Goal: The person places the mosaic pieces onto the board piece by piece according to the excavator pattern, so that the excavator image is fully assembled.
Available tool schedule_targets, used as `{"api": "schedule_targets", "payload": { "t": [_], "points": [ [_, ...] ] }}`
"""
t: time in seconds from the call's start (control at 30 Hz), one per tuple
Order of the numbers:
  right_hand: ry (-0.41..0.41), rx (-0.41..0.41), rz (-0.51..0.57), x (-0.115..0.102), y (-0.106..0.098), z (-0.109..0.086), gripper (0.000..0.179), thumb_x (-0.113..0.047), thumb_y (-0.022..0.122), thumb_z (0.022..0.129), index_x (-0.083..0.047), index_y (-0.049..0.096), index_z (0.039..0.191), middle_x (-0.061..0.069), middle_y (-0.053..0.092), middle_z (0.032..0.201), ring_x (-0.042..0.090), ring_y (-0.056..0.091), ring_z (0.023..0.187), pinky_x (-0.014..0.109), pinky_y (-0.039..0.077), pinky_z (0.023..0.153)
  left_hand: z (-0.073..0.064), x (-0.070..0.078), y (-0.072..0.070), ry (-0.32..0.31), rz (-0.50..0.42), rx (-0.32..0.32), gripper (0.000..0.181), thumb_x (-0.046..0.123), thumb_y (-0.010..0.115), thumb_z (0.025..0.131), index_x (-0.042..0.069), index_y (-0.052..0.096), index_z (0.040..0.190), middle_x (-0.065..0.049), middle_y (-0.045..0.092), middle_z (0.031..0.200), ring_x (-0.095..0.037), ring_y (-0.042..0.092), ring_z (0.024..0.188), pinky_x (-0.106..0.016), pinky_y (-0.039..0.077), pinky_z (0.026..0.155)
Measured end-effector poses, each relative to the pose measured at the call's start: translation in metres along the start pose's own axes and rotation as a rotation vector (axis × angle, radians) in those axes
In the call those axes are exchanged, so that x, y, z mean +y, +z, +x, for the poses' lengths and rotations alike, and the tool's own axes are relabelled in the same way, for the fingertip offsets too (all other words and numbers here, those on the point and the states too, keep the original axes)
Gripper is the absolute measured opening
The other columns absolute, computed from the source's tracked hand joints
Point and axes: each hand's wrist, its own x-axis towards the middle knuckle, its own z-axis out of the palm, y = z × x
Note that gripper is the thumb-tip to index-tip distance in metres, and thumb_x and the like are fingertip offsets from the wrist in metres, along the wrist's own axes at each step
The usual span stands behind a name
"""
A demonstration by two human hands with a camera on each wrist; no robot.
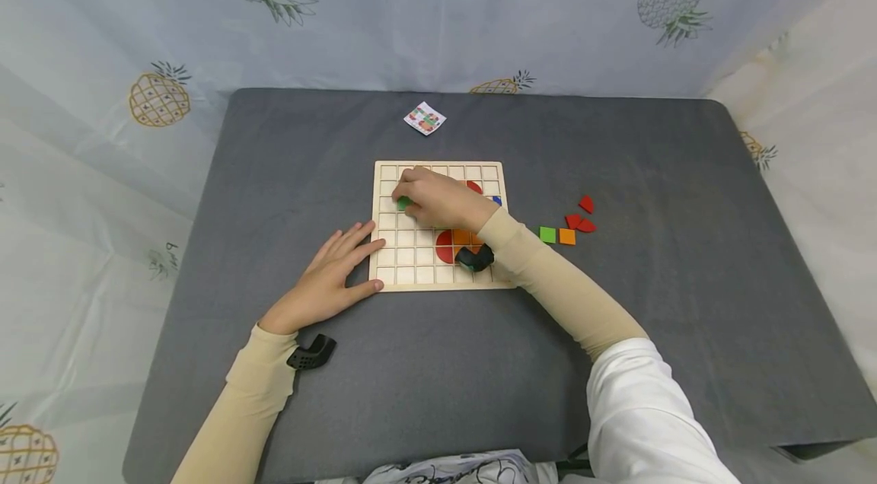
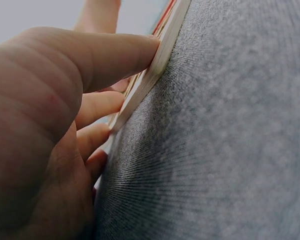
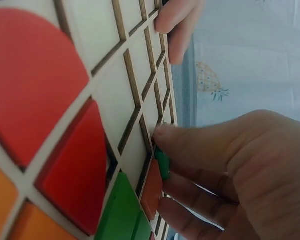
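Note:
A wooden grid board [image 1: 406, 256] lies on the dark table. My left hand [image 1: 329, 282] rests at its left edge with fingers spread and straight; in the left wrist view the thumb [image 2: 125, 55] touches the board's side. Reaching across the board, my right hand [image 1: 441, 199] pinches a small green tile [image 3: 162, 162] between thumb and fingertips, over the upper left squares. Beside that tile sits an orange tile [image 3: 152, 187] in the grid. Red rounded pieces [image 1: 445, 246] and orange squares [image 1: 462, 237] fill lower cells, partly hidden by my right wrist.
Right of the board lie a loose light-green square [image 1: 547, 234], an orange square [image 1: 567, 237] and several red pieces [image 1: 585, 203]. A small patterned card [image 1: 425, 119] lies behind the board. A pineapple-print curtain [image 1: 411, 12] hangs beyond the table's far edge.

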Motion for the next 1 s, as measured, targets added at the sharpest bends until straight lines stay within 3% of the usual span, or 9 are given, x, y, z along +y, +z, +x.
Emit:
{"api": "schedule_targets", "payload": {
  "t": [0.23,0.43,0.6,0.8,1.0],
  "points": [
    [-0.013,0.017,-0.023,-0.001,-0.001,-0.002,0.032,-0.017,0.067,0.097,-0.007,0.067,0.127,0.009,0.064,0.123,0.024,0.059,0.113,0.034,0.051,0.102,-0.001,0.0,-0.001,0.006,-0.003,0.012,0.069,0.033,0.07,0.096,0.015,0.041,0.156,-0.009,0.018,0.171,-0.035,0.014,0.159,-0.052,0.005,0.129],
    [0.044,0.004,-0.063,-0.001,-0.004,-0.007,0.043,-0.025,0.068,0.096,-0.012,0.061,0.137,0.006,0.062,0.13,0.025,0.056,0.119,0.041,0.045,0.108,0.0,0.0,0.001,0.004,-0.001,0.005,0.069,0.033,0.071,0.096,0.016,0.042,0.156,-0.009,0.019,0.171,-0.035,0.014,0.159,-0.052,0.005,0.129],
    [0.056,0.013,-0.016,0.0,-0.012,-0.015,0.048,-0.027,0.067,0.096,-0.012,0.058,0.141,0.006,0.061,0.134,0.025,0.055,0.122,0.043,0.043,0.109,0.001,0.001,0.0,-0.009,-0.002,-0.005,0.069,0.033,0.071,0.096,0.016,0.042,0.156,-0.007,0.018,0.171,-0.032,0.013,0.159,-0.051,0.004,0.129],
    [0.054,0.06,0.118,0.003,-0.032,-0.04,0.045,-0.024,0.068,0.097,-0.007,0.06,0.139,0.009,0.062,0.132,0.027,0.056,0.112,0.039,0.049,0.096,0.001,0.001,0.0,-0.017,0.003,-0.009,0.069,0.033,0.071,0.095,0.016,0.041,0.156,-0.006,0.017,0.171,-0.031,0.012,0.16,-0.052,0.004,0.129],
    [0.136,0.112,0.198,0.014,-0.055,-0.081,0.042,-0.024,0.066,0.098,-0.01,0.061,0.138,0.007,0.06,0.131,0.027,0.053,0.115,0.039,0.05,0.096,0.001,0.002,0.0,-0.027,-0.003,-0.016,0.07,0.032,0.072,0.095,0.017,0.042,0.156,-0.004,0.017,0.172,-0.029,0.011,0.16,-0.05,0.004,0.129]
  ]
}}
